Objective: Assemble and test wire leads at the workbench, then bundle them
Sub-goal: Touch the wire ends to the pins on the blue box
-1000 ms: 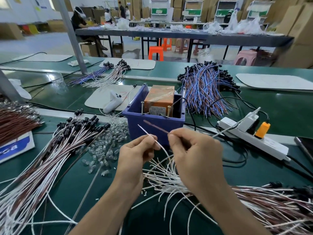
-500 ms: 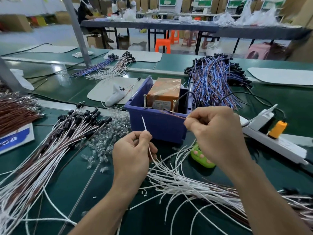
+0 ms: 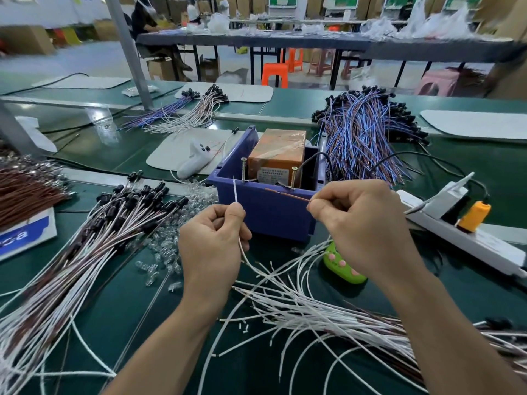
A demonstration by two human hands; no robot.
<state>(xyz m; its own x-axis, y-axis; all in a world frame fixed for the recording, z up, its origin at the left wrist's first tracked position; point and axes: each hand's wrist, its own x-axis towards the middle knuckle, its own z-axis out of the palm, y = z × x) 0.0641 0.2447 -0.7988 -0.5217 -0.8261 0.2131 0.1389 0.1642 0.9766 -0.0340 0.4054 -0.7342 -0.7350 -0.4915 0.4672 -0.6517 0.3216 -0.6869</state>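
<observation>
My left hand [image 3: 212, 246] pinches a white wire [image 3: 236, 192] whose tip points up beside the left screw post of the blue bin [image 3: 265, 215]. My right hand [image 3: 362, 223] pinches a brown wire [image 3: 286, 194] whose end reaches toward the right screw post at the bin's front rim. An orange taped box [image 3: 278, 153] sits inside the bin. Loose white and brown leads [image 3: 313, 309] fan out on the green mat under my hands. A pile of finished leads with black caps [image 3: 114, 223] lies to the left.
Clear bulbs [image 3: 171, 246] are scattered left of the bin. A green remote-like device [image 3: 343, 266] lies under my right hand. A white power strip with an orange plug [image 3: 473, 220] is at right. Blue-purple leads [image 3: 362, 138] are piled behind, brown wires [image 3: 25, 192] at far left.
My hands separated and rose to the bin's front rim. The right hand carried the brown wire end up to the right screw post; the left raised the white wire beside the left post.
</observation>
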